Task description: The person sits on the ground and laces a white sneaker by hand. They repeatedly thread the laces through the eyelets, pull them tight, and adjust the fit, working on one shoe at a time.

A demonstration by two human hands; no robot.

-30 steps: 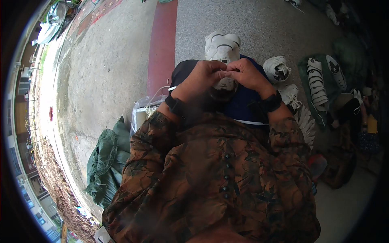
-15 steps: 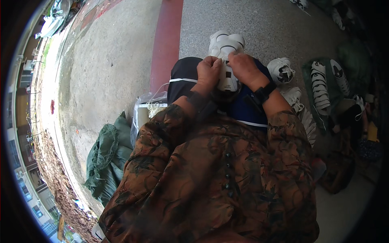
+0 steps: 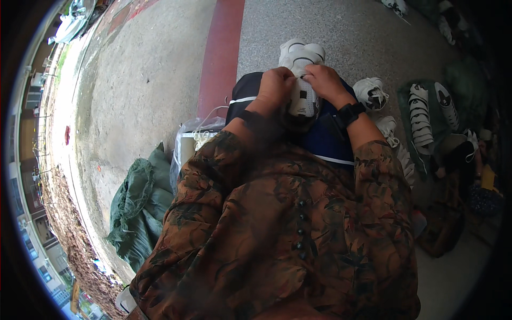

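A white sneaker with dark square marks lies between my hands, above my lap. My left hand is closed at the shoe's left side, its fingertips pinched over the middle of the upper. From the other side my right hand bends its thumb and fingers onto the upper, gripping it close to the left fingertips. Any lace or small part in the left pinch is too small to make out. More white shoe parts show just beyond my hands, bulky and rounded.
Several white shoes lie right of my knees, among them a laced sneaker. Farther right, a stack of white shoe pieces rests on dark green cloth. To my left stand a plastic-lined box and a green sack.
My fingers have shifted slightly on the sneaker: the left hand is turned more inward over the upper, and the right fingers are more bent. The sneaker stays between both hands.
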